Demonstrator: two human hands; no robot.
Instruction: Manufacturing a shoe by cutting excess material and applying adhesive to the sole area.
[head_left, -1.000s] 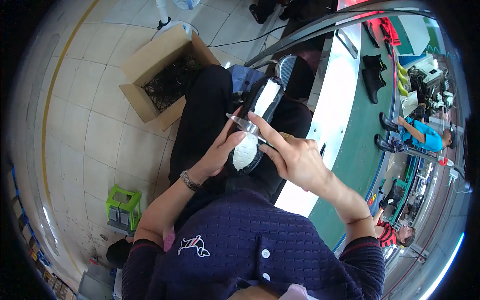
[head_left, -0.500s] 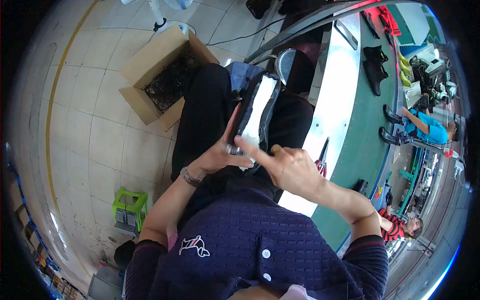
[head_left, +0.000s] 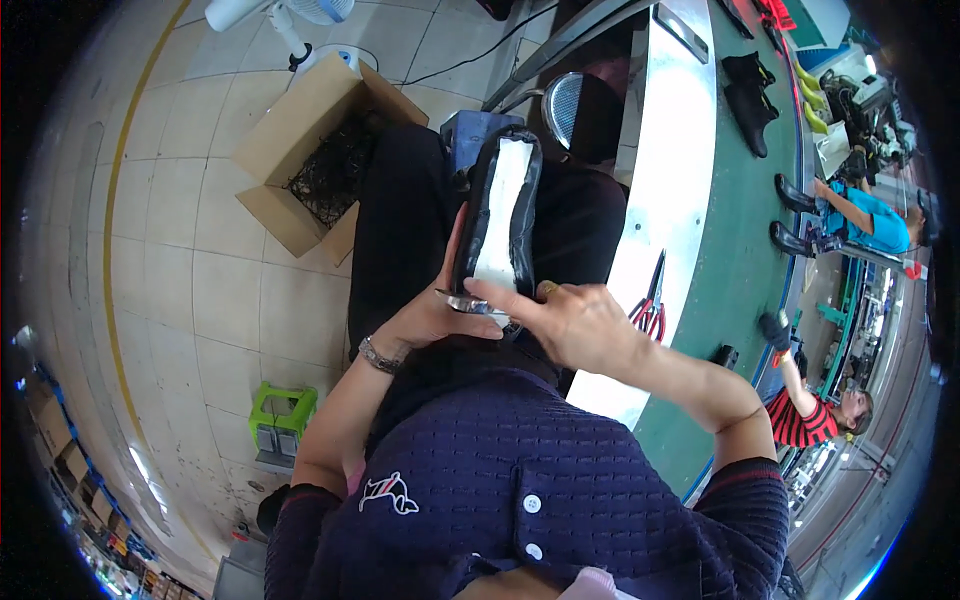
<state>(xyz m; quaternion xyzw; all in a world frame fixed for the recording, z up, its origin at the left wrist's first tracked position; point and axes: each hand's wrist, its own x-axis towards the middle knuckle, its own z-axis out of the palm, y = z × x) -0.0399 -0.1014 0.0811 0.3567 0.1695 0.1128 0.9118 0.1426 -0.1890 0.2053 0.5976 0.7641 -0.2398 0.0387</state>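
Note:
A black shoe or boot (head_left: 507, 205) is held sole up over my lap, with a long white strip bared along the middle of its underside. My left hand (head_left: 432, 318), a metal watch on its wrist, is closed around the shoe's near left side, thumb laid across the near end. My right hand (head_left: 585, 325) is at that same end, fingers curled and index finger stretched toward the left. Under that fingertip lies a shiny metal tool (head_left: 470, 303), across the sole's near end. Its grip is hidden in my right hand. Something yellowish shows by the curled fingers.
To the right, red-handled pliers (head_left: 652, 315) lie on the white bench edge (head_left: 665, 200) beside a green conveyor (head_left: 740, 210) carrying black boots (head_left: 750, 105). Two people sit beyond it. A carton (head_left: 300, 150) of black scraps, a fan (head_left: 290, 30) and a green stool (head_left: 283, 410) stand left.
The shoe has swung slightly left and stands straighter. My right hand stays at its near end, the metal tool now showing more clearly. Across the conveyor, one person's gloved hand has reached forward.

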